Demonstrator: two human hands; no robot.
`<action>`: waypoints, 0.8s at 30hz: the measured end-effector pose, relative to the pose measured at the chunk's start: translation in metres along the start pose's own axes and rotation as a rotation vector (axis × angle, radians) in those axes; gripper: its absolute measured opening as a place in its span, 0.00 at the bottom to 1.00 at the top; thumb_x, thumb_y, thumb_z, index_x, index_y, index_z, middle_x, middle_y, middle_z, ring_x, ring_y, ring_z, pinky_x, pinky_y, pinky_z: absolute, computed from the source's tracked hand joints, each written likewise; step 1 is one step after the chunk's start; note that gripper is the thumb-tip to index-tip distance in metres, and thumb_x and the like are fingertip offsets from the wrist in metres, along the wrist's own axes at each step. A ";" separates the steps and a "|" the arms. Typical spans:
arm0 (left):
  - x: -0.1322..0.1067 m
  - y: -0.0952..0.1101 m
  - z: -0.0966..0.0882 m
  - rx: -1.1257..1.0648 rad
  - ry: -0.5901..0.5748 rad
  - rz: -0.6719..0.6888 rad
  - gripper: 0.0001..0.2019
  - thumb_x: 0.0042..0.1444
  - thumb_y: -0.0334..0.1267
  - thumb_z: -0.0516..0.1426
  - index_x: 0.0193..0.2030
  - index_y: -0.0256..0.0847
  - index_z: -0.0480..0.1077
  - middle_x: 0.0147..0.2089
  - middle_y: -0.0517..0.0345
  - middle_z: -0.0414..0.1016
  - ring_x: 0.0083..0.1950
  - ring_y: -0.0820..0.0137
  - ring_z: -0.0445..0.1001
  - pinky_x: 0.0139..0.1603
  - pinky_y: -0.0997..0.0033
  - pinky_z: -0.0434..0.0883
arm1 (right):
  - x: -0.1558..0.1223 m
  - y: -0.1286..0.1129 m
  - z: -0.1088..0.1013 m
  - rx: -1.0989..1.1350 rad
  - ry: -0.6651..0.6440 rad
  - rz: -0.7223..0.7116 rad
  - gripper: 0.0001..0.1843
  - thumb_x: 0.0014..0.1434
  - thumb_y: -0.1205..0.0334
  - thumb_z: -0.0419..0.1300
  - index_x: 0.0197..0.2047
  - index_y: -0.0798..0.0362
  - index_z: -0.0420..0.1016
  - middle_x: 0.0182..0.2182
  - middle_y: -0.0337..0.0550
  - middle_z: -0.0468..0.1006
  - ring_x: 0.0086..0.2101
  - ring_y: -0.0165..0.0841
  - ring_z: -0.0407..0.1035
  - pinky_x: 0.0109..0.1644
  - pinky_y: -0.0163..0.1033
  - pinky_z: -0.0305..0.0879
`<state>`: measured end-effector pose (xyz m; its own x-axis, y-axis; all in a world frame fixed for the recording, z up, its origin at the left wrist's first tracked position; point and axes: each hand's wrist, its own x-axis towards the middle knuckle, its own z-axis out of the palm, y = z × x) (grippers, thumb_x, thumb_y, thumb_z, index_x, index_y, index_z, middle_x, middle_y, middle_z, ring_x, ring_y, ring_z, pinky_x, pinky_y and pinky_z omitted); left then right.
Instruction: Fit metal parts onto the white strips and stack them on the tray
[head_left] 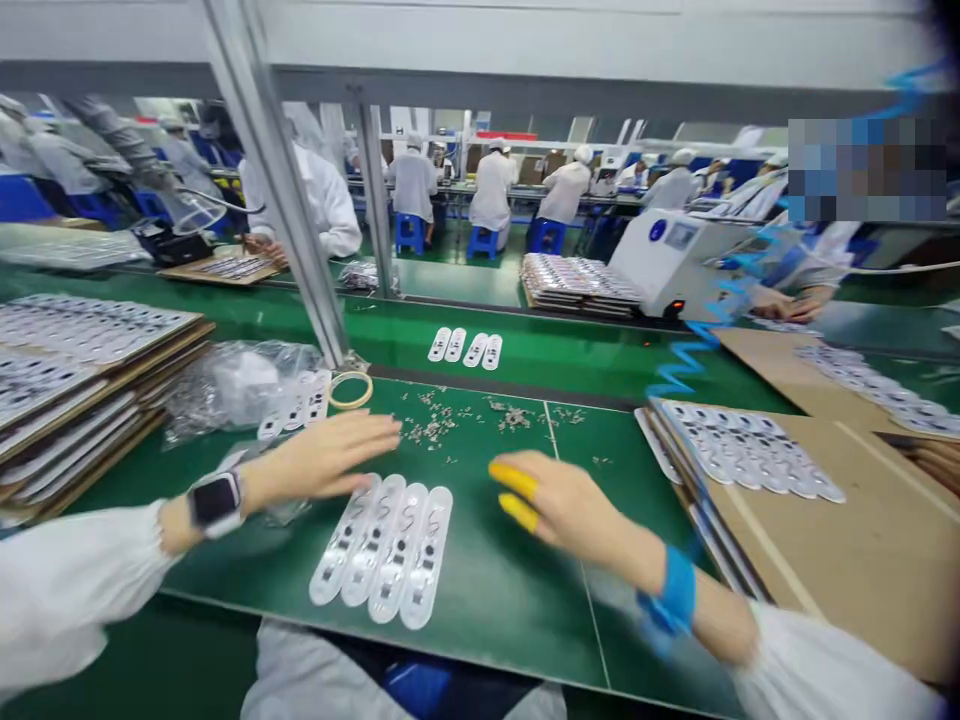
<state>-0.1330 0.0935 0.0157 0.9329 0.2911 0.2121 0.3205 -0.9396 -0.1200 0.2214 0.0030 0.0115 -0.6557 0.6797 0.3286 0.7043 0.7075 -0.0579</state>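
Observation:
Several long white rounded strips (409, 560), each with small dark parts and a curled line on it, lie side by side on the green work surface (517, 600). My left hand (330, 455) is stretched out flat over their upper left end, thumb near the first strip; whether it touches is unclear. To the right of the strips, my right hand (559, 500) hovers above the surface, its fingers extended and slightly blurred. It wears two yellow finger cots (517, 490). Nothing shows in either hand. Beyond the hands, tiny loose parts (435, 425) lie scattered in small heaps.
Boards stacked with strips (97, 340) stand at the left, near a clear plastic bag (232, 385) and a tape roll (350, 390). Cardboard with more strips (750, 450) is on the right. A metal post (281, 190) rises ahead. More strips (465, 347) lie on the green belt.

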 end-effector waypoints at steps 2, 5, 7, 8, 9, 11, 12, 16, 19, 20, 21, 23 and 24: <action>-0.041 0.043 -0.006 -0.008 0.037 0.042 0.22 0.68 0.42 0.45 0.67 0.43 0.52 0.60 0.55 0.68 0.61 0.68 0.66 0.68 0.61 0.55 | -0.017 -0.048 0.008 0.069 0.012 -0.085 0.17 0.67 0.60 0.48 0.51 0.57 0.73 0.46 0.51 0.79 0.43 0.38 0.74 0.44 0.41 0.75; -0.079 0.095 0.000 0.015 0.058 0.041 0.19 0.67 0.38 0.47 0.63 0.39 0.60 0.58 0.56 0.71 0.60 0.68 0.68 0.66 0.63 0.58 | -0.025 -0.106 0.032 0.135 0.050 -0.070 0.19 0.65 0.57 0.51 0.54 0.57 0.71 0.50 0.51 0.77 0.48 0.38 0.72 0.47 0.40 0.74; -0.084 0.115 0.013 0.065 0.055 -0.044 0.20 0.68 0.41 0.45 0.64 0.37 0.59 0.62 0.52 0.66 0.62 0.64 0.65 0.63 0.60 0.63 | -0.018 -0.132 0.056 0.094 0.088 -0.024 0.27 0.61 0.52 0.57 0.57 0.61 0.68 0.55 0.56 0.72 0.53 0.43 0.69 0.51 0.43 0.73; -0.083 0.121 0.021 0.087 0.054 -0.092 0.22 0.68 0.44 0.45 0.64 0.37 0.58 0.63 0.50 0.63 0.63 0.61 0.64 0.61 0.57 0.66 | -0.012 -0.142 0.068 0.060 0.111 0.010 0.31 0.58 0.50 0.60 0.58 0.63 0.67 0.56 0.59 0.70 0.54 0.47 0.67 0.51 0.46 0.73; -0.079 0.125 0.028 0.101 0.055 -0.129 0.24 0.68 0.46 0.44 0.65 0.36 0.56 0.64 0.47 0.61 0.63 0.58 0.64 0.59 0.55 0.68 | -0.007 -0.150 0.079 0.023 0.140 0.044 0.33 0.55 0.49 0.62 0.57 0.64 0.68 0.57 0.60 0.70 0.54 0.50 0.67 0.51 0.49 0.73; -0.073 0.129 0.041 0.115 0.067 -0.167 0.27 0.67 0.50 0.45 0.66 0.36 0.56 0.65 0.45 0.61 0.63 0.54 0.64 0.55 0.52 0.71 | 0.002 -0.162 0.098 -0.038 0.209 0.094 0.30 0.54 0.52 0.64 0.55 0.63 0.71 0.55 0.59 0.71 0.53 0.54 0.68 0.48 0.52 0.75; -0.072 0.131 0.047 0.116 0.078 -0.172 0.27 0.66 0.52 0.45 0.66 0.37 0.56 0.64 0.44 0.61 0.62 0.53 0.64 0.54 0.52 0.71 | 0.003 -0.166 0.104 -0.055 0.246 0.100 0.26 0.55 0.54 0.63 0.53 0.61 0.73 0.54 0.56 0.73 0.52 0.53 0.69 0.47 0.53 0.75; -0.083 0.140 0.057 0.123 0.167 -0.177 0.19 0.67 0.41 0.48 0.63 0.40 0.61 0.61 0.50 0.67 0.63 0.57 0.64 0.57 0.56 0.70 | -0.006 -0.172 0.107 -0.027 0.365 0.062 0.13 0.62 0.67 0.55 0.48 0.54 0.77 0.52 0.42 0.76 0.53 0.46 0.69 0.49 0.47 0.75; -0.096 0.149 0.055 0.123 0.227 -0.147 0.17 0.67 0.29 0.46 0.59 0.42 0.66 0.59 0.57 0.69 0.63 0.62 0.64 0.59 0.60 0.69 | -0.019 -0.169 0.098 0.050 0.348 0.048 0.18 0.67 0.65 0.47 0.50 0.53 0.76 0.50 0.42 0.78 0.52 0.40 0.70 0.50 0.41 0.73; -0.099 0.151 0.053 0.126 0.246 -0.127 0.18 0.67 0.27 0.45 0.58 0.42 0.67 0.59 0.60 0.69 0.63 0.64 0.65 0.59 0.62 0.69 | -0.023 -0.167 0.096 0.063 0.326 0.043 0.20 0.69 0.60 0.45 0.52 0.53 0.75 0.49 0.45 0.78 0.50 0.38 0.72 0.50 0.38 0.73; -0.101 0.153 0.052 0.130 0.256 -0.107 0.18 0.67 0.27 0.44 0.57 0.43 0.68 0.59 0.63 0.69 0.61 0.66 0.66 0.58 0.65 0.71 | -0.026 -0.164 0.095 0.061 0.308 0.039 0.21 0.69 0.56 0.46 0.53 0.54 0.75 0.48 0.46 0.78 0.48 0.37 0.73 0.50 0.36 0.73; -0.103 0.152 0.051 0.151 0.293 -0.061 0.18 0.67 0.31 0.43 0.55 0.44 0.70 0.59 0.65 0.68 0.57 0.68 0.71 0.51 0.69 0.75 | -0.032 -0.157 0.093 0.020 0.293 -0.017 0.20 0.66 0.52 0.51 0.54 0.51 0.74 0.47 0.43 0.79 0.45 0.35 0.75 0.48 0.34 0.73; -0.104 0.150 0.051 0.165 0.310 -0.032 0.17 0.67 0.33 0.43 0.54 0.45 0.70 0.59 0.65 0.68 0.55 0.68 0.73 0.47 0.70 0.77 | -0.035 -0.153 0.093 -0.008 0.305 -0.047 0.19 0.65 0.53 0.53 0.54 0.49 0.74 0.46 0.40 0.79 0.43 0.34 0.76 0.47 0.32 0.74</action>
<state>-0.1732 -0.0682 -0.0735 0.8355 0.2278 0.5001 0.3948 -0.8818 -0.2580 0.1112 -0.1114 -0.0784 -0.5769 0.5556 0.5987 0.6780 0.7345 -0.0283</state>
